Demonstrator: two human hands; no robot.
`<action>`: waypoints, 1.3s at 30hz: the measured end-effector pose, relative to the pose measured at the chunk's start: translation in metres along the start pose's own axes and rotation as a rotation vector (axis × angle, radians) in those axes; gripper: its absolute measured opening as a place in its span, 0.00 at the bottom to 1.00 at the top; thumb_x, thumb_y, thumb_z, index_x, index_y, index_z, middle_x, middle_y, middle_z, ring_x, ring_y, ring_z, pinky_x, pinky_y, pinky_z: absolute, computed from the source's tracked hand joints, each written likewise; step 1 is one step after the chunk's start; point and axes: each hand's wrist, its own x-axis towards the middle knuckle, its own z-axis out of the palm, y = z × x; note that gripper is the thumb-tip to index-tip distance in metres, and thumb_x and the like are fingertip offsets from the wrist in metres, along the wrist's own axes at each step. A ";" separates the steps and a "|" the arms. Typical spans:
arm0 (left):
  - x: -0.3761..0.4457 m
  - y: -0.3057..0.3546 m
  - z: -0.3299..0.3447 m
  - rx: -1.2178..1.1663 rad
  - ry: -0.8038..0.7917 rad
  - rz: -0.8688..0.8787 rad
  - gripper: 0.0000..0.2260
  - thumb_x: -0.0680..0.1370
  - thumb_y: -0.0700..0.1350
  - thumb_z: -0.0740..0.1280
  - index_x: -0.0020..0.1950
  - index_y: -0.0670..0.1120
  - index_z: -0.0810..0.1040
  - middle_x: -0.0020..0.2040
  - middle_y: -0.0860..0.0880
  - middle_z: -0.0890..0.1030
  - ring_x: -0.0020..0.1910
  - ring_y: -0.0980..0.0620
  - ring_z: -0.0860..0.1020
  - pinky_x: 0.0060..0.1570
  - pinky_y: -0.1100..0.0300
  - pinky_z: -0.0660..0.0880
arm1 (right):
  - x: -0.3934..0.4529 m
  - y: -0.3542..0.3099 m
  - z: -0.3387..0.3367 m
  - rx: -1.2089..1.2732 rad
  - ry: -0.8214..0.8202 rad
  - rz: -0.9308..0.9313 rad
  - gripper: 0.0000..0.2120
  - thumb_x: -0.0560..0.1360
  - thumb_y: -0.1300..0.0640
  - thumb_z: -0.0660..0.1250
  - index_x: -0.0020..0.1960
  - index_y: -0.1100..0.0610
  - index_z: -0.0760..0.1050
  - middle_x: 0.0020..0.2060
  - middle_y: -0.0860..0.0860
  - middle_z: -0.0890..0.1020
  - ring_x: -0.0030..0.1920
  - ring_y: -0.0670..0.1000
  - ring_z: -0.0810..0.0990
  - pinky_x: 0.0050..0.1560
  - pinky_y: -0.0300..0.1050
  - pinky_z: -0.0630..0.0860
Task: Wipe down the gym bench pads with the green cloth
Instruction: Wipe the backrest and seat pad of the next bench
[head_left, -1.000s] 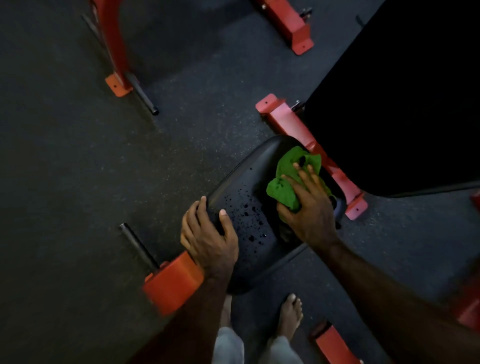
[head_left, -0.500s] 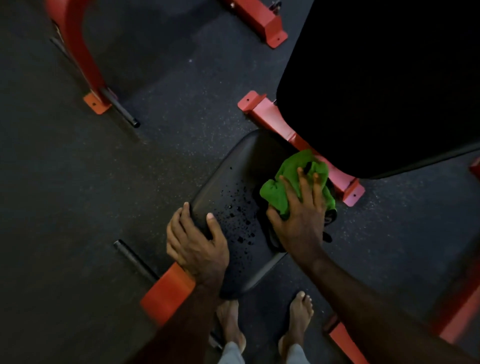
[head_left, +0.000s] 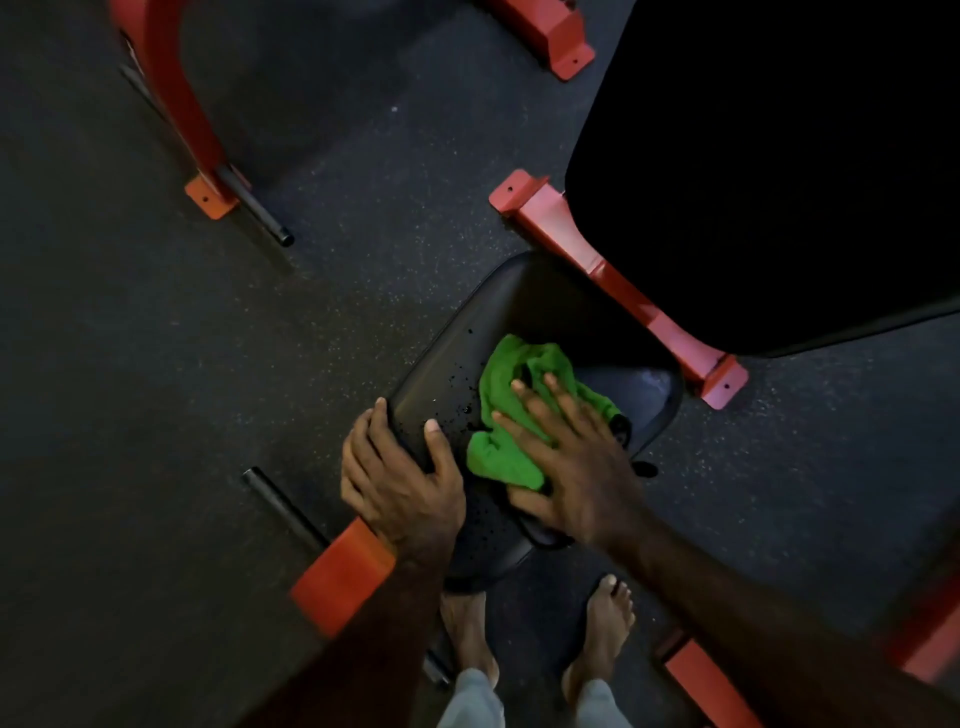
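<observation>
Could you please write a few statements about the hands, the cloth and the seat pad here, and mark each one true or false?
1. The right hand presses the green cloth flat on the seat pad. True.
2. The left hand hangs free of the bench. False: it grips the pad's edge, thumb on top.
3. Droplets speckle the pad beside the cloth. True.
4. The cloth lies on the floor. False: it lies on the seat pad.
5. The person wears shoes. False: both feet are bare.
</observation>
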 end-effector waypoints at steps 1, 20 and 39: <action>0.001 0.001 0.000 0.006 -0.002 0.002 0.25 0.82 0.61 0.61 0.75 0.50 0.70 0.72 0.49 0.73 0.73 0.46 0.69 0.68 0.44 0.64 | 0.001 0.013 -0.004 -0.025 0.019 0.041 0.39 0.75 0.33 0.62 0.82 0.46 0.61 0.84 0.52 0.56 0.83 0.60 0.51 0.75 0.69 0.63; -0.002 0.004 -0.001 0.010 0.004 0.007 0.25 0.82 0.61 0.60 0.75 0.48 0.70 0.72 0.47 0.73 0.74 0.45 0.69 0.68 0.42 0.64 | -0.028 0.010 -0.006 -0.030 0.055 0.278 0.37 0.77 0.32 0.61 0.82 0.44 0.61 0.84 0.51 0.54 0.84 0.62 0.48 0.76 0.72 0.58; -0.002 0.002 0.001 0.024 0.013 0.003 0.26 0.82 0.62 0.61 0.75 0.49 0.69 0.72 0.48 0.73 0.74 0.46 0.69 0.69 0.42 0.65 | -0.023 -0.010 0.003 -0.028 0.113 0.372 0.38 0.75 0.30 0.61 0.82 0.42 0.62 0.84 0.50 0.55 0.84 0.61 0.47 0.78 0.69 0.53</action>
